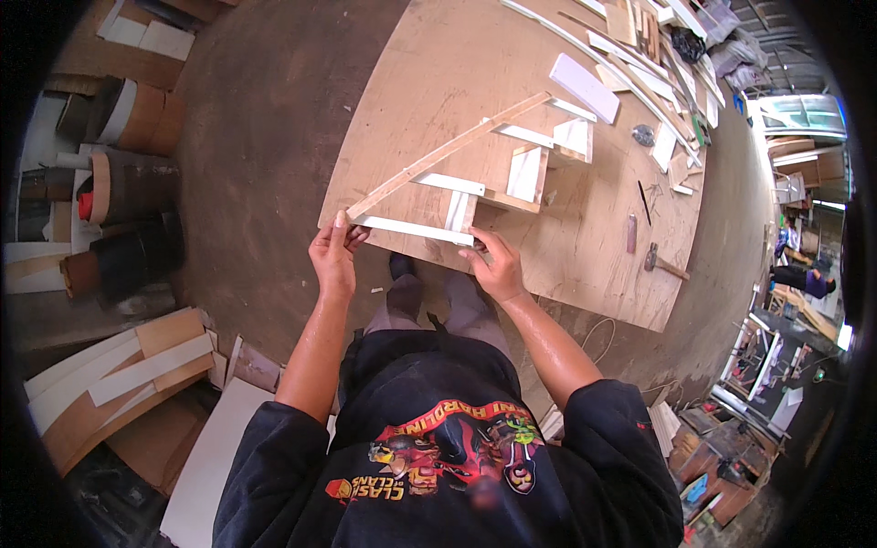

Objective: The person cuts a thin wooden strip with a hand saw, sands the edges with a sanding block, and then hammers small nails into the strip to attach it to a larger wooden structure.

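Note:
A small stair-shaped wooden frame [445, 166] lies on the plywood tabletop [585, 265], with white strips as its steps and one long slanted batten. My left hand [336, 251] pinches its near left corner, where the batten meets the nearest white strip [411, 228]. At the right end of that same strip, my right hand [494, 265] grips the frame between thumb and fingers. Some fingertips of both hands are hidden under or behind the wood.
To the right on the table lie a hammer [665, 262], a wooden-handled tool [631, 234], a thin dark rod [645, 203] and a clear bag [643, 135]. A white board [585, 88] and piled offcuts occupy the far side. Stacked panels [128, 374] stand at left.

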`<state>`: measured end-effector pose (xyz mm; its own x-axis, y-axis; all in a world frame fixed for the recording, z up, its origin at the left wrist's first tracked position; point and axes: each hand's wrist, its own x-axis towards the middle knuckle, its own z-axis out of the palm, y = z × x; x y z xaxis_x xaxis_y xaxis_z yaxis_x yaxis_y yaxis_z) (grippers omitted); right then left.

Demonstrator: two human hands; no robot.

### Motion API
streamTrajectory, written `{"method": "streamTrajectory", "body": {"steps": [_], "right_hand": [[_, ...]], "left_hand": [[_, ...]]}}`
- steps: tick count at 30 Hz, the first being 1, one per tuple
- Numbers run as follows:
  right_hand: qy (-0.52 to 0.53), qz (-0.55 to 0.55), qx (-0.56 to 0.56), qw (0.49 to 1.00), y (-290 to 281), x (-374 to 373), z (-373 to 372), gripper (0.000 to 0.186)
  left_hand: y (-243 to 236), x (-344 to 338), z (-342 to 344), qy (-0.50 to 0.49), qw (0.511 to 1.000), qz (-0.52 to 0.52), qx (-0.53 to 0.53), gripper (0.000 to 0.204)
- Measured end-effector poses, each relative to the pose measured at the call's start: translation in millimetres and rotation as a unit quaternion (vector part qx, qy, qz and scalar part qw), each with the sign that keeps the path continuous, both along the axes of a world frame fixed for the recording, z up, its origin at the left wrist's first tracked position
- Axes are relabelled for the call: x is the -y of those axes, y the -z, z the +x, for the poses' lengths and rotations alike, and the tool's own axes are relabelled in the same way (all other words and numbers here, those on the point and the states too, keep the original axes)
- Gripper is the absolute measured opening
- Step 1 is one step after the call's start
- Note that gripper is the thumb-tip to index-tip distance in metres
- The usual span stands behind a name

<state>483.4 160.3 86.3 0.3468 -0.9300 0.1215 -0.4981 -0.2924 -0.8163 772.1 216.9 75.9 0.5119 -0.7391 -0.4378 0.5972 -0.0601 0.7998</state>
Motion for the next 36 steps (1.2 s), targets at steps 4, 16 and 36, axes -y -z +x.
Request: {"method": "streamTrajectory", "body": {"steps": [4,16,36], "right_hand": [[0.047,0.016,0.058,0.997,10,-7,12,0.033],[0.078,-0.016,0.072,0.994,22,-3,15,0.024],[-0.005,0.061,0.07,0.996,6,1,-4,0.038]], "left_hand": [[6,-3,8,-0.007,1.0,-0.01,0.005,0.026],[11,6,16,0.029,0.999,-0.024,0.019,0.028],[-2,8,12,0.037,0.999,-0.024,0.016,0.028]]}}
